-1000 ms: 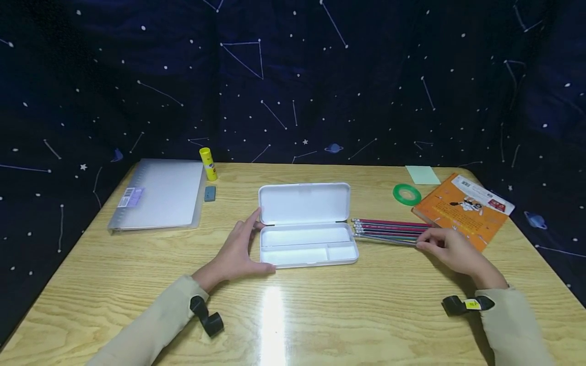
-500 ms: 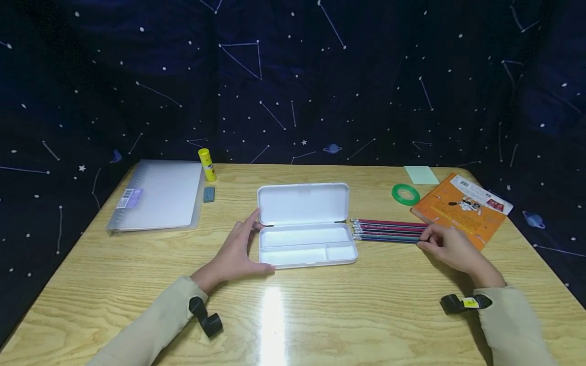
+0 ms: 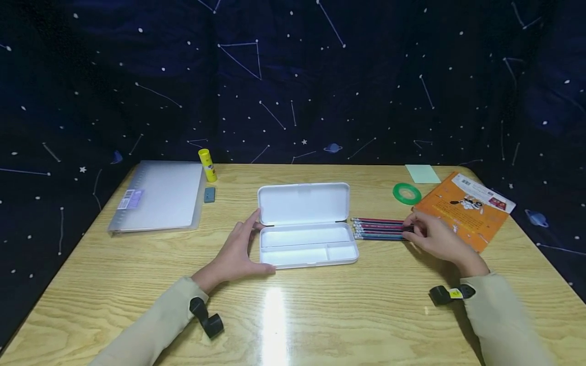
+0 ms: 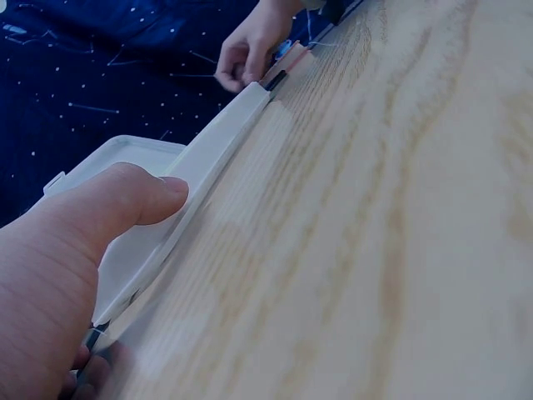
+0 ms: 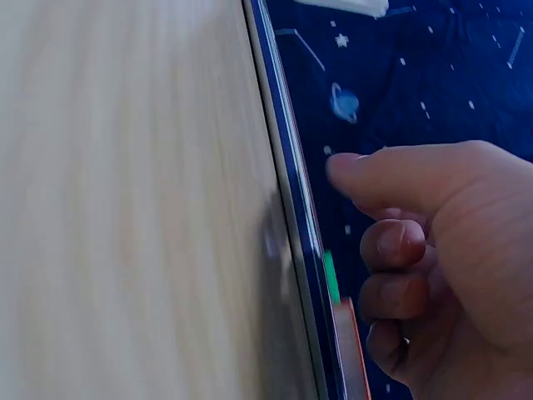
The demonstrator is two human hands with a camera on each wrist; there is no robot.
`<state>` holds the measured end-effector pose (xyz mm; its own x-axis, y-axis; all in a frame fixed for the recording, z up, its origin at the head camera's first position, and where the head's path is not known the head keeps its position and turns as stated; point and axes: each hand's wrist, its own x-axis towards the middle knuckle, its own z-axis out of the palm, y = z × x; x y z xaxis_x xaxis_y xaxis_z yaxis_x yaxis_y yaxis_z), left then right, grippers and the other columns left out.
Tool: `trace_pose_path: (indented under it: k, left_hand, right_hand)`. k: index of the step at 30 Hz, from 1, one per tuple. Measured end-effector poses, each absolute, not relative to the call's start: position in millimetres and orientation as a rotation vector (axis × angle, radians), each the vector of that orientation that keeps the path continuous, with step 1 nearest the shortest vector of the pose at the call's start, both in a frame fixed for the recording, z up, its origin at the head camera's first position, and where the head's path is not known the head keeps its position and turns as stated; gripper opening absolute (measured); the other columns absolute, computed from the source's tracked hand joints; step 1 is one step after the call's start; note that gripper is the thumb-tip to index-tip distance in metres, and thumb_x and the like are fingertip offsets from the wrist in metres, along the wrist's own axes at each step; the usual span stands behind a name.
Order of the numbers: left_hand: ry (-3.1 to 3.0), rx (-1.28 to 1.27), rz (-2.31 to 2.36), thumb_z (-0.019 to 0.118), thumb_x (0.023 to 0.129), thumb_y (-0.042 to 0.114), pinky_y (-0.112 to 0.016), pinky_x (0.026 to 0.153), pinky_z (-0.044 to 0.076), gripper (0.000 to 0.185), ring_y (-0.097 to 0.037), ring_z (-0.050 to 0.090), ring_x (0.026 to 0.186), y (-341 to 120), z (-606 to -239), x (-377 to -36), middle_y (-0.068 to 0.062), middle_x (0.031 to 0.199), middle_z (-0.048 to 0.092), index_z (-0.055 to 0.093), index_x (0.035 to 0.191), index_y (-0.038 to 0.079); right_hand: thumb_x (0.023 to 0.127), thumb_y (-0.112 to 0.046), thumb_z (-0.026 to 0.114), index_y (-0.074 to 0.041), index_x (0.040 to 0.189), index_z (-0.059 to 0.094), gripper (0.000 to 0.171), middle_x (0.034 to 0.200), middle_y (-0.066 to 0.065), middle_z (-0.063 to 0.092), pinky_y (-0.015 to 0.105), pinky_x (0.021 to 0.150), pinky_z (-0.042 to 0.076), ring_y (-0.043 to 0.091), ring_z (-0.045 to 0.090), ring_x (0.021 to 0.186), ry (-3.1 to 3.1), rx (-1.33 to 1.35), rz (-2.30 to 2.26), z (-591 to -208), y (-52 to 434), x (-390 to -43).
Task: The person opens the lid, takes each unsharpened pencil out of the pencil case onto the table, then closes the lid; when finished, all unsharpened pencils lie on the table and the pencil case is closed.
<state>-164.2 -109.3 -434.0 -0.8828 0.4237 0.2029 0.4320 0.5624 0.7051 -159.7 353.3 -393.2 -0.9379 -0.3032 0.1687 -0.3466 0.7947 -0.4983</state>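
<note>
Right fingers pinching ends of pencils, frame center-right; left hand flat, steadying open pencil case. Case empty, nothing loaded yet.

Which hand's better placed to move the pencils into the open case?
Right. The right hand is already at the pencils; the left hand rests against the pencil case, steadying it.

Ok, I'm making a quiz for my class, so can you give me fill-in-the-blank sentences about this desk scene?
1. The white pencil case lies ____ on the table.
2. The right hand touches the row of ____.
3. The left hand rests against the case's ____ end.
4. The roll of tape is ____ in colour.

Missing words: open; pencils; left; green
</note>
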Motion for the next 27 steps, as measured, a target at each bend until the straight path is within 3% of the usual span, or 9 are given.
trace_pose_path:
  k: [6, 13, 19, 27]
  left_hand:
    - [-2.764, -0.759, -1.255, 0.091, 0.054, 0.042, -0.039, 0.096, 0.041, 0.131, -0.015, 0.043, 0.108, -109, -434, -164, 0.001, 0.130, 0.052, 0.012, 0.156, 0.015]
    - [-2.768, -0.759, -1.240, 0.091, 0.054, 0.042, -0.036, 0.093, 0.042, 0.131, -0.014, 0.043, 0.106, -109, -432, -163, 0.001, 0.130, 0.052, 0.012, 0.155, 0.014]
    - [-2.764, -0.756, -1.250, 0.091, 0.054, 0.041, -0.036, 0.093, 0.042, 0.131, -0.014, 0.042, 0.106, -110, -432, -163, 0.000, 0.130, 0.052, 0.012, 0.155, 0.013]
    - [-2.716, -0.742, -1.301, 0.091, 0.054, 0.037, -0.031, 0.082, 0.039, 0.136, -0.016, 0.042, 0.095, -111, -435, -165, -0.002, 0.125, 0.052, 0.003, 0.153, 0.006]
  right_hand:
    - [0.094, -0.017, 0.061, -0.004, 0.117, 0.057, 0.027, 0.067, -0.002, 0.047, 0.023, 0.049, 0.033, 0.006, 0.039, 0.054, -2.982, 0.512, 0.822, -391, 322, -179]
    - [0.096, -0.017, 0.058, 0.000, 0.139, 0.041, 0.050, 0.069, 0.000, 0.048, 0.025, 0.056, 0.036, 0.011, 0.041, 0.058, -2.987, 0.573, 0.871, -388, 285, -199]
    - [0.097, -0.018, 0.055, -0.002, 0.143, 0.037, 0.052, 0.069, 0.000, 0.047, 0.026, 0.058, 0.035, 0.012, 0.041, 0.060, -2.923, 0.567, 0.954, -387, 263, -210]
    - [0.102, -0.019, 0.045, 0.001, 0.135, 0.049, 0.039, 0.066, 0.003, 0.042, 0.026, 0.057, 0.035, 0.012, 0.040, 0.057, -2.733, 0.500, 1.368, -386, 244, -212]
